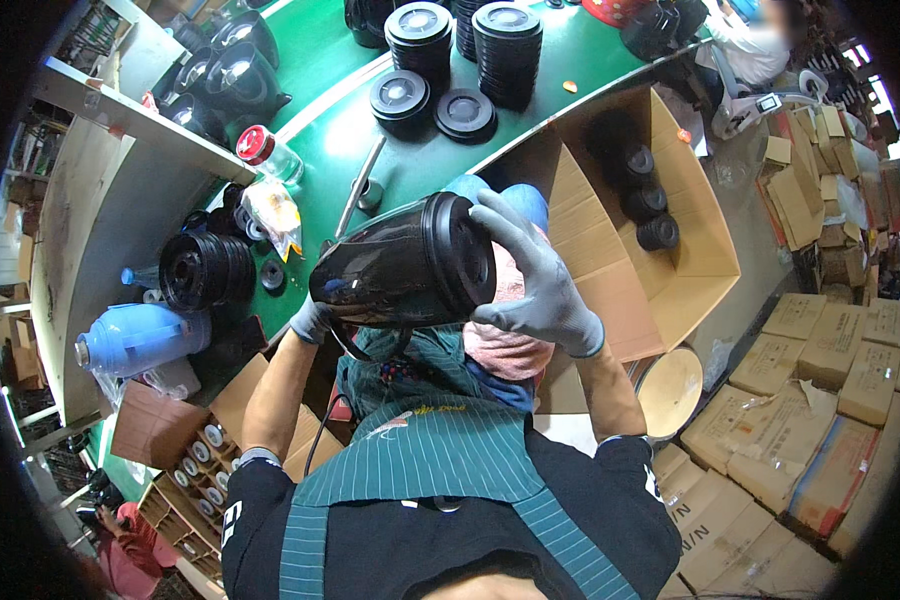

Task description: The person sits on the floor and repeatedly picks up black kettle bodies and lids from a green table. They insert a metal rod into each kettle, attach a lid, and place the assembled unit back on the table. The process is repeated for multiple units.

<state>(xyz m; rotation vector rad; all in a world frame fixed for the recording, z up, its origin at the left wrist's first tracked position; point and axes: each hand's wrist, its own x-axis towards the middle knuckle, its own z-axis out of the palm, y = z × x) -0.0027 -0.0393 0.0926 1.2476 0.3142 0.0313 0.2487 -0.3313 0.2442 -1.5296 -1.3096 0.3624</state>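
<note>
From where I'm standing, the person is holding a glossy black jug [375, 270] tilted nearly onto its side, just left of the open cardboard box [700, 220]. The left hand [310, 322] is supporting the end farther from the box; most of its fingers are hiding behind the jug, so I can't tell how tightly they're closing. The right hand [550, 290], on the side nearer the box, is spreading wide, thumb and fingers spanning opposite edges of the black lid [467, 255]; I can't tell whether they're pinching it. Stacked lids [510, 60] are standing on the green desk [335, 140], beyond the box and to its left.

The step seems to be working the lid at the jug's mouth. Doing it well would mean bracing that slick wall firmly, keeping the lid square, and sharing pressure evenly between thumb and fingers.
</note>
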